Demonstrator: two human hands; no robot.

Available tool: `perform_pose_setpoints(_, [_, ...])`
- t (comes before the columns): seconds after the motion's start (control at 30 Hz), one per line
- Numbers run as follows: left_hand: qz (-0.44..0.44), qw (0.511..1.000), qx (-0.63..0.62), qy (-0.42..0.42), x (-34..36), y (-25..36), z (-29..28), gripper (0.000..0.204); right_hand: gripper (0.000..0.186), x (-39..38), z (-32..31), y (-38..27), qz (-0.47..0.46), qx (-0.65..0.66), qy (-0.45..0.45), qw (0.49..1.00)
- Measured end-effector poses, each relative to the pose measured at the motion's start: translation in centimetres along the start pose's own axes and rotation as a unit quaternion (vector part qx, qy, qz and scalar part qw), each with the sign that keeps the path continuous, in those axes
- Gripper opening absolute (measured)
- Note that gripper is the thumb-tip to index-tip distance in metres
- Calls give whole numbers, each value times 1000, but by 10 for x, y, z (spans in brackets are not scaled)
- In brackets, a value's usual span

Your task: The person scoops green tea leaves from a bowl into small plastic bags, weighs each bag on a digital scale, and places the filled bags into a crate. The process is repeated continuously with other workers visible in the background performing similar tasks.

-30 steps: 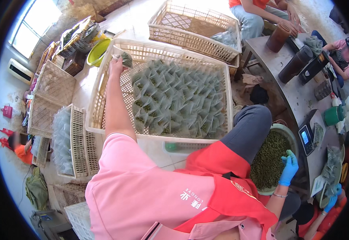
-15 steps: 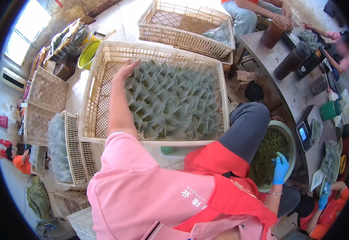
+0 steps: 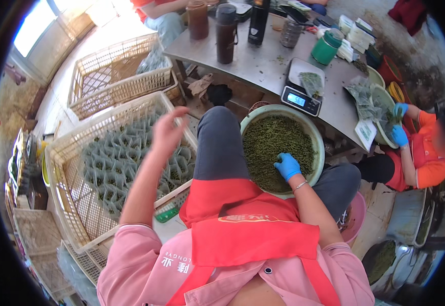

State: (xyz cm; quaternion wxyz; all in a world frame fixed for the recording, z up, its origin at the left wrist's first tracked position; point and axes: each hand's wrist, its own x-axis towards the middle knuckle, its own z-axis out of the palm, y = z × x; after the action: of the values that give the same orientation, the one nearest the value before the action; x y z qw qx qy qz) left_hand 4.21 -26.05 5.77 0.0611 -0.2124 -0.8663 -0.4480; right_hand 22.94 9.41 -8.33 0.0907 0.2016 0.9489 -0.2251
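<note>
A cream plastic lattice crate (image 3: 69,204) fills the left, most of its floor packed with rows of upright, open-mouthed clear pouches (image 3: 123,158), green bits showing inside. Next in size, between the legs of the grey trousers (image 3: 220,148), is a round pale-green basin (image 3: 319,153) holding loose leaf pieces (image 3: 271,143) — small, crumbly, dull olive-green, spread broadly across it. The right hand (image 3: 287,166), in a blue glove, reaches down onto those pieces, fingers bent; whether they grip any, I cannot tell. The bare left hand (image 3: 169,132), smaller still through motion blur, is above the crate's right edge, its fingers loosely extended with nothing visible in them. Half a second ago the left hand was at the far-left end of the pouch rows and the gloved one was raised over the basin — now lowered into it; the view has also swung rightward.
</note>
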Motion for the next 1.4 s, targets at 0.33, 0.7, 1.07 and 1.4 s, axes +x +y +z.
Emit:
perform_pose_setpoints(0.33, [115, 941, -63, -313, -64, 118, 204, 55, 18, -33, -80, -12, -95, 144, 48, 984])
perform_pose_setpoints(0.7, [79, 930, -37, -356, -65, 104, 216, 50, 49, 59, -159, -28, -29, 4, 281, 959])
perform_pose_setpoints(1.07, [61, 941, -133, -306, -59, 106, 218, 48, 21, 32, -132, -19, -156, 163, 472, 852])
perform_pose_setpoints(1.4, [-126, 838, -411, -337, -38, 115, 230, 44, 19, -36, -111, -21, -164, 368, 182, 897])
